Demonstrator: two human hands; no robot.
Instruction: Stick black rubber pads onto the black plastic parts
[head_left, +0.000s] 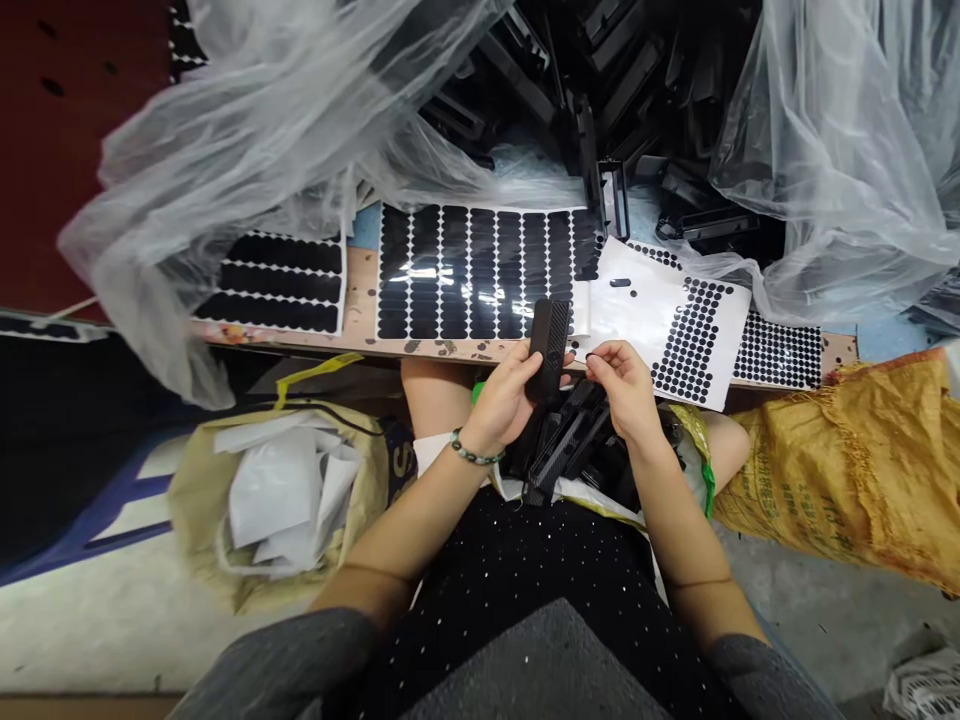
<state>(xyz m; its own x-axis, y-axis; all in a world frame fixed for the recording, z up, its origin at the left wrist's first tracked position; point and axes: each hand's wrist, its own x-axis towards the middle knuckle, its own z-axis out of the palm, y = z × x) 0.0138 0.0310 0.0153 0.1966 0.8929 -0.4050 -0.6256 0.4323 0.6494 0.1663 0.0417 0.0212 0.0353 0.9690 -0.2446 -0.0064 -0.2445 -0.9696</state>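
In my left hand (501, 398) is a narrow black plastic piece (550, 350) with a carbon-like textured face, held upright between thumb and fingers. Thumb and forefinger of my right hand (627, 388) pinch a small black dot sticker (591, 356), just right of that piece. Behind the right hand lies a white sheet of round black stickers (637, 310), partly peeled bare on its left side. Further left on the board is a sheet of long black stickers (480, 270). More black plastic pieces (562, 440) fill a bag on my lap, below both hands.
Many black plastic housings (622, 80) are heaped at the back between sheets of clear plastic (300, 130). Another sticker sheet (277, 283) lies left. A beige bag (195, 500) of white waste paper stands on the left floor, and a yellow woven sack (847, 470) sits right.
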